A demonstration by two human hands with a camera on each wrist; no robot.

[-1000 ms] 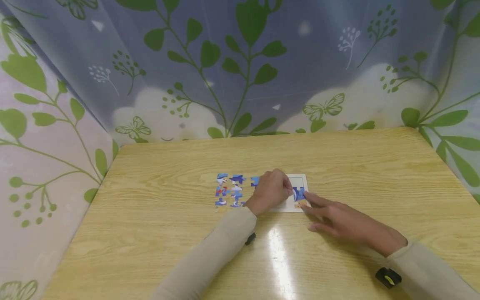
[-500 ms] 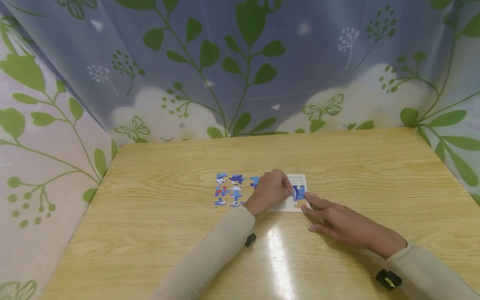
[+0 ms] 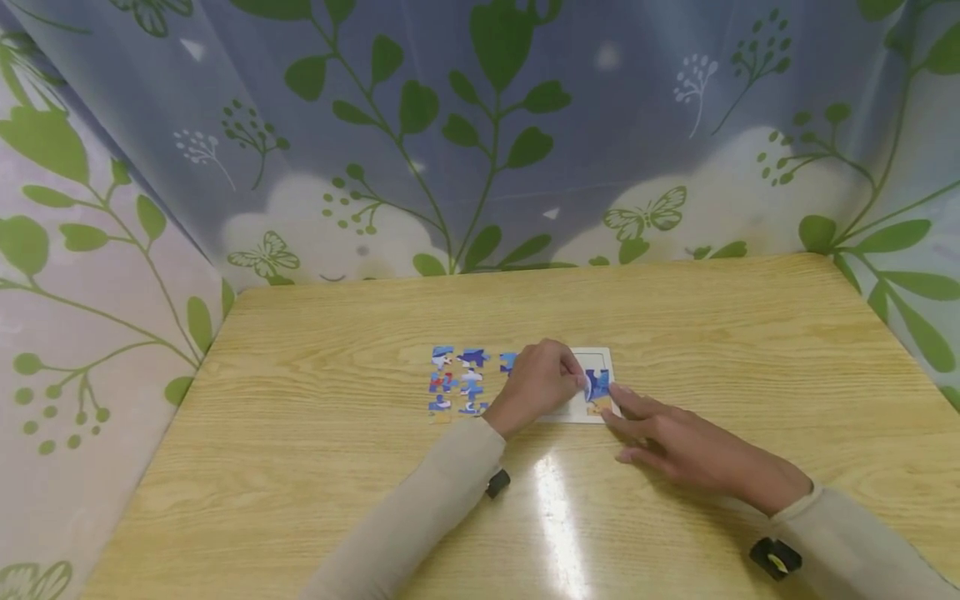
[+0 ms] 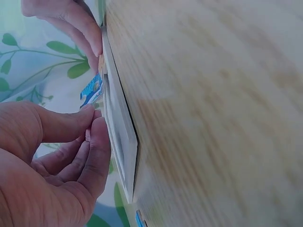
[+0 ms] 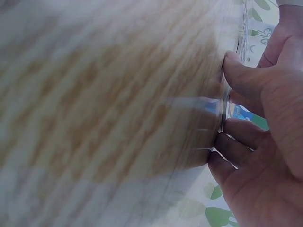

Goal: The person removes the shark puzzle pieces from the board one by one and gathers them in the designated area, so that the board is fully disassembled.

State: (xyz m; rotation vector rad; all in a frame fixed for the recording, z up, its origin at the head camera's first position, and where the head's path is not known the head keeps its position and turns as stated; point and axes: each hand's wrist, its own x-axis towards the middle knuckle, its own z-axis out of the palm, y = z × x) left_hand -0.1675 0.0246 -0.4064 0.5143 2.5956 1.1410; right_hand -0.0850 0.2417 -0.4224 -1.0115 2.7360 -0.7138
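My left hand point(image 3: 542, 379) pinches a blue puzzle piece point(image 4: 91, 93) between thumb and fingers above a shallow white puzzle tray point(image 3: 591, 360). In the left wrist view the piece is tilted, raised off the tray's bed. An orange-and-blue piece point(image 3: 599, 406) lies at the tray's lower right corner. My right hand point(image 3: 678, 437) has its fingers extended, their tips touching the tray's right side and that corner. In the right wrist view its thumb and fingers point(image 5: 240, 132) rest along the tray's edge. The left hand and forearm hide the left part of the tray.
Left of the tray, several loose puzzle pieces point(image 3: 442, 382) lie in columns on the wooden table point(image 3: 337, 467). One more blue piece point(image 3: 507, 362) shows beside my left hand. A patterned curtain point(image 3: 480, 150) hangs behind the table.
Both hands stay almost where they were. The blue piece in my left hand's pinch looks slightly more tilted than before.
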